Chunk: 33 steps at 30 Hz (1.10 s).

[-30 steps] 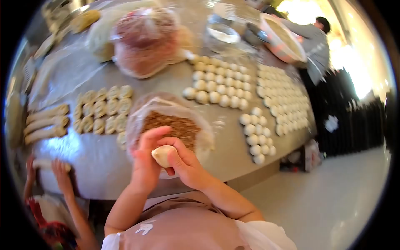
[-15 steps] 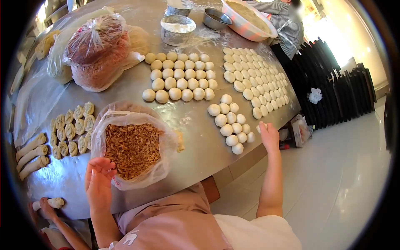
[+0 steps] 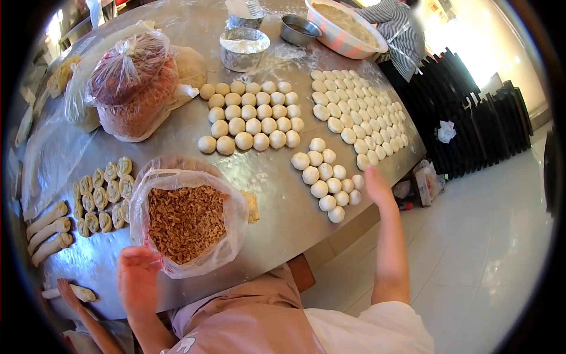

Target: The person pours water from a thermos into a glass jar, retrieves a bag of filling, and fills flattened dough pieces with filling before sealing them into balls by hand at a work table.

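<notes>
My right hand (image 3: 379, 187) is just right of a small group of smooth white dough balls (image 3: 319, 189), near the table's right edge. Its fingers are blurred, and no ball shows in them. Beside its fingertips lies one ball (image 3: 358, 181) at the group's edge. My left hand (image 3: 139, 277) is raised, palm showing, with loosely bent fingers and nothing in it. It is at the lower left of an open plastic bag (image 3: 237, 233) of brown crumbly filling (image 3: 186, 221). Larger rows of round balls (image 3: 253, 125) and flatter dough pieces (image 3: 365, 115) lie farther back.
Coiled dough pieces (image 3: 100, 197) and dough strips (image 3: 50, 230) lie left. Tied bags (image 3: 132, 88), a flour tin (image 3: 243, 50), a metal pan (image 3: 299, 29) and a large basin (image 3: 348, 29) stand farther back. A co-worker's hand (image 3: 71, 293) touches dough lower left; another person (image 3: 398, 32) is upper right.
My hands have parted from the dough piece they held together over the bag. My right hand carried it right, and a ball now rests at the small group's edge. The view has shifted.
</notes>
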Available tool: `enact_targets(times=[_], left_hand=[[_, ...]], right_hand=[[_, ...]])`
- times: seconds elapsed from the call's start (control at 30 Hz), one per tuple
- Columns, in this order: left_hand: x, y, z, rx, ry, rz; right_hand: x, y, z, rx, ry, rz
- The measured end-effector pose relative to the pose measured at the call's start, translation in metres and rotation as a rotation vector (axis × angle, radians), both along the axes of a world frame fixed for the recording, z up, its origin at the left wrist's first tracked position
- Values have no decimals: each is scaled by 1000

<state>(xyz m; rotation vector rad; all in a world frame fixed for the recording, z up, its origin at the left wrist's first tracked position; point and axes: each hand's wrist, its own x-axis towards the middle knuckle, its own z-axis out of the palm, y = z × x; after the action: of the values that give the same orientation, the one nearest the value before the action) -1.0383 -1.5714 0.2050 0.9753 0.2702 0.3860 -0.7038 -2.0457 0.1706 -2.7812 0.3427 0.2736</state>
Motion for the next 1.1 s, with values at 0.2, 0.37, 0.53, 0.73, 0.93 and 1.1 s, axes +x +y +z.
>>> enact_targets(times=[0.2, 0.37, 0.53, 0.73, 0.93, 1.1], left_hand=[[-52, 68, -45, 214, 318, 488], [-45, 58, -85, 1118, 860, 544], [-16, 31, -85, 1412, 902, 454], [13, 43, -90, 1191, 923, 452], [14, 45, -83, 835, 846, 494], [-12, 52, -59, -290, 272, 550]], right_hand=[[-20, 0, 46, 284, -333, -105], [-62, 121, 74, 474, -276, 351], [-120, 229, 81, 401, -58, 1089], [-149, 299, 64, 364, 43, 1276], [-158, 340, 52, 160, 126, 1281], [-162, 362, 19, 222, -91, 1405]])
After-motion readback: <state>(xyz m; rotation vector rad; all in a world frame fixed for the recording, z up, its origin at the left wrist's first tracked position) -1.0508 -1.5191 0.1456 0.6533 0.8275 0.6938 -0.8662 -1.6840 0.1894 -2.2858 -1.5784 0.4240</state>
